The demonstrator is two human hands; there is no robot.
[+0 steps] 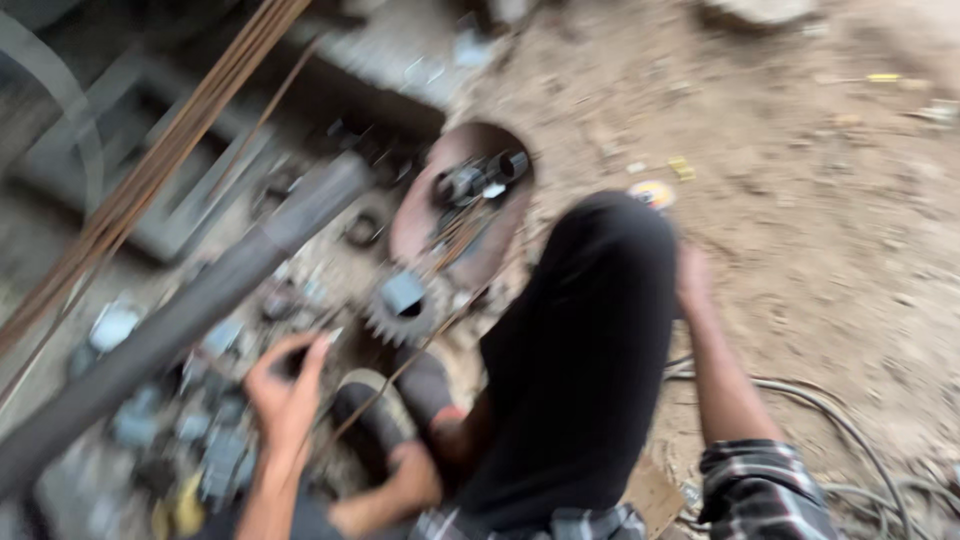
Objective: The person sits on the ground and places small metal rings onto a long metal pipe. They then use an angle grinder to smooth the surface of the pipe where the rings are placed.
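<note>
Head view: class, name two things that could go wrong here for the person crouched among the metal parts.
1. The left hand reaches among loose metal scraps beside a toothed gear; sharp edges might cut bare fingers.
2. Thin rusty rods and cables lie nearby and could snag or trip.

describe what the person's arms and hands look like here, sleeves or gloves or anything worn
Both hands are bare, no gloves. The left hand and its forearm are uncovered, and no sleeve shows on that side. The right hand is mostly hidden behind a black trouser knee. The right arm has a dark plaid sleeve pushed up near the elbow. The picture is blurred.
</note>
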